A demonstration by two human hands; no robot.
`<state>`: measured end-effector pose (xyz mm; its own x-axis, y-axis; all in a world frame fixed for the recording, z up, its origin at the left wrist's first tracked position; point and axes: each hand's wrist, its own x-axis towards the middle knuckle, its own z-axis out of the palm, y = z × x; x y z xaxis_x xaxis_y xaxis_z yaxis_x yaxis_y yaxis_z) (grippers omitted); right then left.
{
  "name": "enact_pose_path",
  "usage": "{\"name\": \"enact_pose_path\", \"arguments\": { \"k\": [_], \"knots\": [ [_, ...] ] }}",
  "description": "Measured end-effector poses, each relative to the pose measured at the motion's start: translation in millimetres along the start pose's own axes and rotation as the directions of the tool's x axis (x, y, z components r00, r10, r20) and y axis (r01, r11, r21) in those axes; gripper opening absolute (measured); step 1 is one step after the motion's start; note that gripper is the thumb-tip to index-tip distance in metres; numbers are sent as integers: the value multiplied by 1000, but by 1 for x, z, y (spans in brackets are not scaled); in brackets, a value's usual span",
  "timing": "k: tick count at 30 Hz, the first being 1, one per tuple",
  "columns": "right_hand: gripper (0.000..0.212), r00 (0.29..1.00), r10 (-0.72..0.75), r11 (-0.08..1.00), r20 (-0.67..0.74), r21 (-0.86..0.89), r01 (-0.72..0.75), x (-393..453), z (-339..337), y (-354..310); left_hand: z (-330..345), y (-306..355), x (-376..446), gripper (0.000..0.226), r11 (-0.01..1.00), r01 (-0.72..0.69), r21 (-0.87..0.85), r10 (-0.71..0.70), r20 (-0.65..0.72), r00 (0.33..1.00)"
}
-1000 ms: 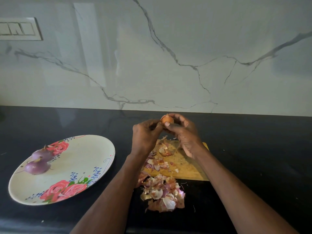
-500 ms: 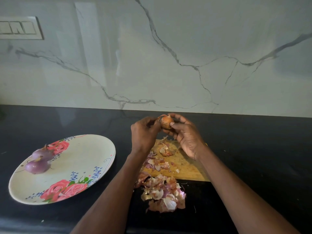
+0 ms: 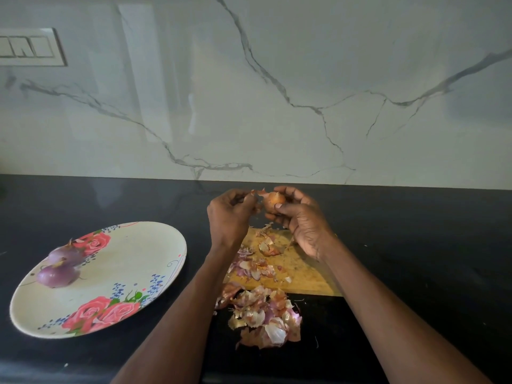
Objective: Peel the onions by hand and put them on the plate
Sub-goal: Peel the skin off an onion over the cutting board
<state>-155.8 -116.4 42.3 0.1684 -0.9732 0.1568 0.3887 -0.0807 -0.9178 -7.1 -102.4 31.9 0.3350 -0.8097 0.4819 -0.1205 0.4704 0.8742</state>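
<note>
Right hand [image 3: 300,221] cradles a small brown-skinned onion [image 3: 273,200] between thumb and curled fingers, raised above the far edge of a worn wooden chopping board [image 3: 302,268], while the left hand [image 3: 230,214] pinches a strip of papery skin [image 3: 256,193] and draws it off to the left. Holding the bulb over the board looks deliberate: loose flakes drop onto wood rather than scatter. Dry scraps [image 3: 264,254] already litter the board, and a larger heap of pink and tan peelings [image 3: 266,318] lies just off its near edge on the counter, apparently pushed aside to keep working room.

To the left, well apart from the board, an oval cream plate painted with red roses and blue sprigs [image 3: 133,250] carries two peeled purple onions [image 3: 59,266], touching or nearly so, at its far-left side. Most of the plate stays bare, within easy reach of the left arm. Judging by the brown skin on the bulb in hand, this onion is only partly stripped and not ready for the plate.

Everything rests on a polished black stone counter [image 3: 415,245]. Behind it rises a glossy white wall panel with grey marble veining [image 3: 277,92], and a white switch plate [image 3: 30,47] sits at the far left.
</note>
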Motion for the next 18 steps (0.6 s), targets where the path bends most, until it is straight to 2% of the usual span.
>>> {"name": "enact_pose_path", "arguments": {
  "k": [6, 9, 11, 13, 16, 18],
  "knots": [
    [37, 999, -8, 996, -39, -84, 5, 0, 0, 1, 1, 4, 1, 10, 963, 98, -253, -100, 5, 995],
    [40, 999, -7, 999, -35, -44, 5, 0, -2, 1, -1, 7, 5, 11, 893, 184, -410, -198, 8, 980],
    [39, 1000, -5, 1000, -23, -11, 5, 0, -3, 0, -4, 7, 8, 10, 867, 217, -449, -249, -12, 968],
    [41, 1000, -4, 1000, -13, 6, 4, 2, -4, 1, -6, 4, 9, 12, 902, 219, -372, -254, -46, 966],
    [43, 1000, -12, 1000, -21, -3, 12, 4, -5, 3, -4, -4, 7, 24, 966, 208, -153, -222, -79, 972],
    [42, 998, -38, 998, -43, -57, 36, 4, -5, 5, -3, -3, 7, 30, 976, 203, -81, -206, -23, 978]
  ]
}}
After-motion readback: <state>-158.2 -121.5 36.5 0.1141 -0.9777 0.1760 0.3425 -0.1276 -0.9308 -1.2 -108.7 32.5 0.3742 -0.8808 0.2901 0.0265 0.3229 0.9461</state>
